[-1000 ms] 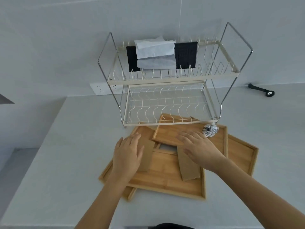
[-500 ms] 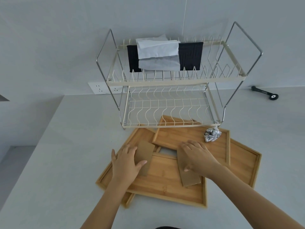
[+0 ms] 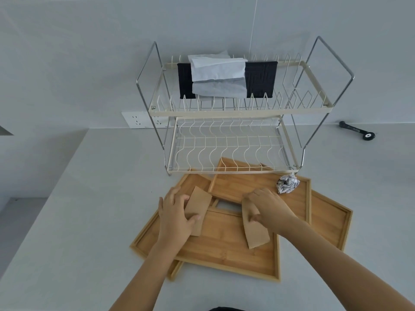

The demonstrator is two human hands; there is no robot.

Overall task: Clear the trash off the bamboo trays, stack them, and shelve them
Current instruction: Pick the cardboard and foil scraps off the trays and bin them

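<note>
Pinching now where they had lain flat, our left hand [image 3: 174, 217] clamped one card [image 3: 198, 209] and our right hand [image 3: 268, 208] the other card [image 3: 254, 227], both on the trays [image 3: 229, 252] on the worktop [image 3: 74, 221]; clearing had begun. A foil ball [image 3: 287, 183] remained, and the rack [image 3: 226, 144] overhung the rear tray.

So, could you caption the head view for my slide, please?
Both hands, left and right, grasp brown paper pieces on overlapping bamboo trays.
</note>
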